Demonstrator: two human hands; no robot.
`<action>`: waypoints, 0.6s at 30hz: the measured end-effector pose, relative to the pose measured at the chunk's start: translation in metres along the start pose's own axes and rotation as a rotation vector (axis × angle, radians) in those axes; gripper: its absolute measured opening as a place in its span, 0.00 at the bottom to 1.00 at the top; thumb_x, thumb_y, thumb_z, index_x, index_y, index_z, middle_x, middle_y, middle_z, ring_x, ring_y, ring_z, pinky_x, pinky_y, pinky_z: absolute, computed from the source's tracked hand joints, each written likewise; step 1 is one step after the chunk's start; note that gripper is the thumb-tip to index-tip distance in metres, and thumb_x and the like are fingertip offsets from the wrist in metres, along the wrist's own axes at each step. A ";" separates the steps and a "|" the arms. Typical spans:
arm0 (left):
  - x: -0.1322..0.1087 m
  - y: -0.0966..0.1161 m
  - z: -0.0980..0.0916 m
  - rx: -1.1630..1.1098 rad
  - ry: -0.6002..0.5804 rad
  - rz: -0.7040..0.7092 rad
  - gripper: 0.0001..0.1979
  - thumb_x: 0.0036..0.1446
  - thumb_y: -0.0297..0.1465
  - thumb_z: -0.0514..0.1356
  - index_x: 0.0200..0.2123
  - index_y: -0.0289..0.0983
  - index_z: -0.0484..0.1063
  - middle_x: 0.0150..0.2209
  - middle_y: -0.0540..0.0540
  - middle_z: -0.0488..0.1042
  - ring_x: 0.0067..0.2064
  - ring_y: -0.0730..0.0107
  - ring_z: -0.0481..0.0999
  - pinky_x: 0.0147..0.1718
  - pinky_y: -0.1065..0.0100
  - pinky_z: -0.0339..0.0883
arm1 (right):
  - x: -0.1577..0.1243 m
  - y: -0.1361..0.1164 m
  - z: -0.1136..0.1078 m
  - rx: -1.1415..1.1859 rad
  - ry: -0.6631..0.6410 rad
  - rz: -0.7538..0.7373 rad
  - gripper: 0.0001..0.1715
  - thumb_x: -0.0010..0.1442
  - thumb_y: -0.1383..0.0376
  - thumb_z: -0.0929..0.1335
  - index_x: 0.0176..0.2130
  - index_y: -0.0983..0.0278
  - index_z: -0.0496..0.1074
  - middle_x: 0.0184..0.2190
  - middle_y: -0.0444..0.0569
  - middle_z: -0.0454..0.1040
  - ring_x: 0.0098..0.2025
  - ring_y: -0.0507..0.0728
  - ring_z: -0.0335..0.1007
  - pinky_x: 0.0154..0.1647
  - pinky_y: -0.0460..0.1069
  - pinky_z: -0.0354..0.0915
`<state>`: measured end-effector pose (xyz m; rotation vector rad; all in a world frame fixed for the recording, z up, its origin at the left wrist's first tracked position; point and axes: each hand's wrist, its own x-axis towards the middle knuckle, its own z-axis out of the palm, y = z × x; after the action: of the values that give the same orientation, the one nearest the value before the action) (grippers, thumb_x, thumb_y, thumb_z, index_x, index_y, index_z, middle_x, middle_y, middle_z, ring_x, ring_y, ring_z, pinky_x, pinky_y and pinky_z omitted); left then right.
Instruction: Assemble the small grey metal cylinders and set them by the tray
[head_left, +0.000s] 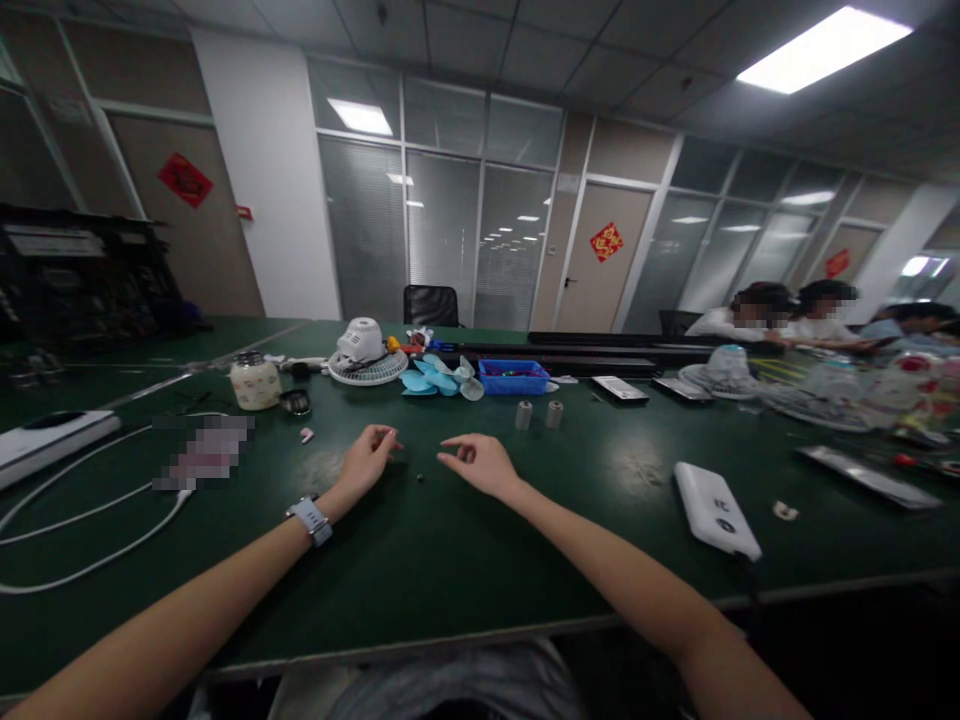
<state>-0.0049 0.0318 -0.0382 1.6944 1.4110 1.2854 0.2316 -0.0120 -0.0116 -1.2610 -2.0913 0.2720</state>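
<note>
Both hands are over the green table (480,560). My left hand (369,460), with a watch on its wrist, has curled fingers that are apart, and nothing shows in them. My right hand (480,462) reaches in from the right with thumb and forefinger parted and nothing between them. A tiny dark round piece (420,477) lies on the table between the hands, touched by neither. A small pinkish-white piece (307,435) rests left of my left hand. Beyond my right hand two metal cylinders (524,415) (554,414) stand upright.
Farther back are a blue tray (514,377), light-blue fan blades (431,377) and a white fan part (364,345). A jar (255,382) and a phone with a cable (206,452) are at left. A white power bank (716,508) lies right; people sit beyond.
</note>
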 end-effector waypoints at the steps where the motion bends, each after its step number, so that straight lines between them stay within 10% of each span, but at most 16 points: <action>1: 0.000 0.000 0.000 0.005 0.005 -0.002 0.22 0.52 0.49 0.55 0.40 0.37 0.68 0.33 0.43 0.79 0.33 0.62 0.77 0.33 0.63 0.69 | 0.001 -0.008 0.010 0.017 -0.073 0.012 0.25 0.58 0.47 0.66 0.48 0.57 0.75 0.30 0.43 0.75 0.30 0.52 0.69 0.32 0.46 0.61; 9: -0.003 0.007 0.000 0.012 -0.002 -0.028 0.20 0.51 0.48 0.55 0.38 0.37 0.67 0.32 0.43 0.79 0.35 0.61 0.78 0.33 0.64 0.69 | 0.007 -0.017 0.033 -0.054 -0.180 0.025 0.18 0.55 0.47 0.68 0.40 0.52 0.79 0.32 0.43 0.74 0.31 0.52 0.68 0.29 0.45 0.58; 18: -0.005 0.010 -0.001 0.034 -0.043 -0.019 0.22 0.52 0.49 0.55 0.39 0.37 0.67 0.32 0.43 0.79 0.34 0.61 0.77 0.34 0.63 0.69 | 0.005 0.096 -0.093 -0.296 0.558 0.263 0.17 0.62 0.59 0.63 0.43 0.61 0.78 0.41 0.50 0.77 0.41 0.58 0.71 0.43 0.49 0.63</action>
<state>-0.0019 0.0237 -0.0304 1.7165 1.4284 1.2135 0.3571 0.0268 0.0133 -1.5713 -1.5218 -0.2643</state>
